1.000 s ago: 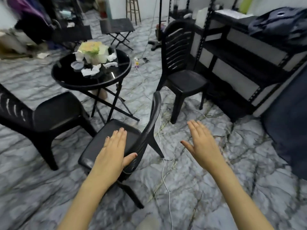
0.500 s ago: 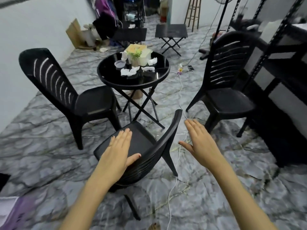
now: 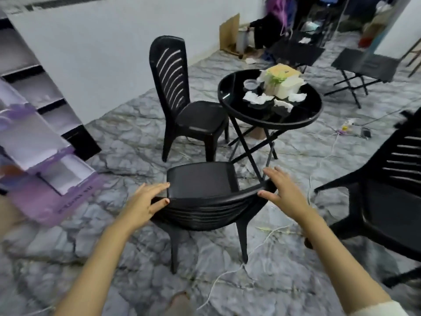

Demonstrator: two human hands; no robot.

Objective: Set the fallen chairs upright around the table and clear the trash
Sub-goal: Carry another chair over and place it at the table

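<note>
A: Item: chair (image 3: 200,179), upright, just by table (image 3: 268,124), back toward me. Handling?
B: Moulded plastic; prob. light, stiff, a bit slick. Take by top of back, both ends. Now: left hand (image 3: 142,205) fingers straight, thumb touching back; right hand (image 3: 282,192) fingers spread at other end, contact unclear.
A: Not visible?
B: The right chair (image 3: 387,190) is cut by frame. On table, trash (image 3: 257,98) blurred; type n/k.
</note>
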